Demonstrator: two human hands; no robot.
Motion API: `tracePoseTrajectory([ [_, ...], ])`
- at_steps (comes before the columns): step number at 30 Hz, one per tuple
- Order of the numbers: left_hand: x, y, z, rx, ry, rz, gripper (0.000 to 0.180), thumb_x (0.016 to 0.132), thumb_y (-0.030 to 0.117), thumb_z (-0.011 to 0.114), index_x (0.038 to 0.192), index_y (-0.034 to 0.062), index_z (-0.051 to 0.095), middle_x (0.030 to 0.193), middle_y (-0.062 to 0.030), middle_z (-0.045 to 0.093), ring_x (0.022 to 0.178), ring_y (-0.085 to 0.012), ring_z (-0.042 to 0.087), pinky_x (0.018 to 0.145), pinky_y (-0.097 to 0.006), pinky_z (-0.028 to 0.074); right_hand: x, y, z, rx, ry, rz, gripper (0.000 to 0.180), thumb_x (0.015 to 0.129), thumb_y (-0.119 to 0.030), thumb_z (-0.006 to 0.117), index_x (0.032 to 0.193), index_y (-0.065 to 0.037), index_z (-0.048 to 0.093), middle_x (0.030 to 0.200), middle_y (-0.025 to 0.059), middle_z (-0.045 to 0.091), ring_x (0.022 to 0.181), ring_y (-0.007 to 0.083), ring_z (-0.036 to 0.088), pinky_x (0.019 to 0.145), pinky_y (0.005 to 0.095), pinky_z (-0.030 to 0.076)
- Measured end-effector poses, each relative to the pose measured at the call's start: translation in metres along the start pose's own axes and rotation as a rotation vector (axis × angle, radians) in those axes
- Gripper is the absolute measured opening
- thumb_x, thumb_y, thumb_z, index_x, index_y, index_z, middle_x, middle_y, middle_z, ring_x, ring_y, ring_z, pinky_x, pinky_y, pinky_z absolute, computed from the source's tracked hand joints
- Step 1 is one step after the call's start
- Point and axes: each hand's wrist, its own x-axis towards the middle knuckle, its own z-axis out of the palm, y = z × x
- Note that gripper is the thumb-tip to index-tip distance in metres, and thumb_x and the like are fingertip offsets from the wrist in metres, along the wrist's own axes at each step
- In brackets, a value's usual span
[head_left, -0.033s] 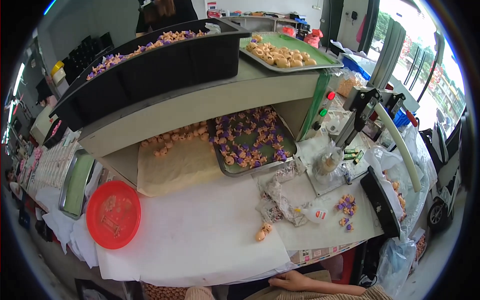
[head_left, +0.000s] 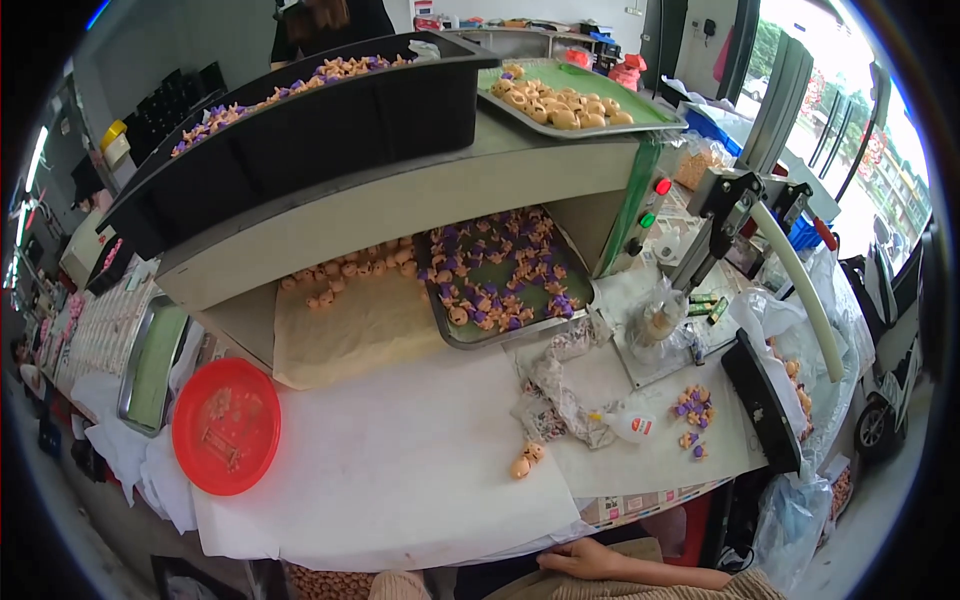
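My right hand (head_left: pixel 575 558) lies low at the bottom edge, below the front of the white-covered table (head_left: pixel 400 480), resting on beige cloth with nothing in it. Its forearm runs off to the right. My left hand is out of view. Nearest on the table is a small orange figure (head_left: pixel 525 460) lying alone near the front edge. Behind that figure are crumpled clear bags (head_left: pixel 560 395) and a small white squeeze bottle (head_left: pixel 632 427). A metal tray (head_left: pixel 452 335) of purple and orange pieces sits under the shelf.
A red round tray (head_left: pixel 226 425) sits at the left. Orange pieces lie on brown paper (head_left: pixel 350 330). A lever machine (head_left: pixel 720 230) stands at the right, with a small pile of purple pieces (head_left: pixel 690 410) near it. Above, a long black bin (head_left: pixel 300 130) and a green-lined tray (head_left: pixel 600 130) hold more pieces. A person (head_left: pixel 330 20) stands behind.
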Motion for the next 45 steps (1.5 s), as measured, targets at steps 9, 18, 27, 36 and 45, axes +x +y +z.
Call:
tracePoseTrajectory([
  [9,-0.189,0.061,-0.023,-0.037,-0.175,-0.4,0.044,0.091,0.024,0.052,0.127,-0.0004,0.048,0.126,-0.0225,0.052,0.121,-0.036,0.046,0.104,-0.041,0.035,-0.007,0.001,-0.011,-0.005,-0.056,-0.052,0.028,0.093,-0.028,0.058,0.092,-0.001,0.066,0.076,0.0021,0.064,0.072,0.0053,0.053,0.068,0.024,0.045],
  [18,-0.273,0.201,-0.077,0.142,-0.43,-0.542,0.036,0.089,0.018,0.056,0.118,-0.0029,0.055,0.107,-0.0225,0.062,0.102,-0.0356,0.059,0.089,-0.04,0.045,-0.059,-0.028,-0.044,-0.101,-0.17,-0.293,0.025,0.092,-0.023,0.059,0.095,0.0,0.064,0.078,0.0081,0.065,0.074,0.0085,0.056,0.069,0.0268,0.047],
  [27,-0.13,0.404,-0.106,-0.093,-0.085,-0.025,0.029,0.082,0.009,0.063,0.109,0.0,0.059,0.1,-0.0138,0.06,0.094,-0.0269,0.057,0.079,-0.034,0.047,-0.066,-0.044,-0.16,-0.433,0.884,-0.655,0.012,0.079,-0.003,0.064,0.091,-0.002,0.064,0.085,0.0085,0.062,0.078,0.0212,0.058,0.068,0.0315,0.045],
  [36,-0.067,0.394,-0.006,0.274,0.178,0.183,0.031,0.08,0.006,0.063,0.109,0.0021,0.055,0.103,-0.0145,0.054,0.099,-0.0325,0.049,0.086,-0.04,0.041,-0.051,-0.016,-0.192,-0.749,1.044,-0.54,0.031,0.079,-0.015,0.067,0.108,-0.006,0.06,0.104,0.0129,0.06,0.098,0.0316,0.052,0.084,0.0422,0.041],
  [45,-0.069,0.393,0.002,-0.328,0.158,-0.02,0.017,0.087,0.004,0.057,0.103,0.0055,0.051,0.087,-0.0031,0.051,0.065,-0.011,0.046,0.055,-0.023,0.039,-0.066,-0.009,-0.191,-0.608,0.875,-0.578,0.036,0.077,-0.016,0.069,0.109,-0.003,0.057,0.094,0.0158,0.058,0.087,0.0338,0.054,0.078,0.0401,0.044],
])
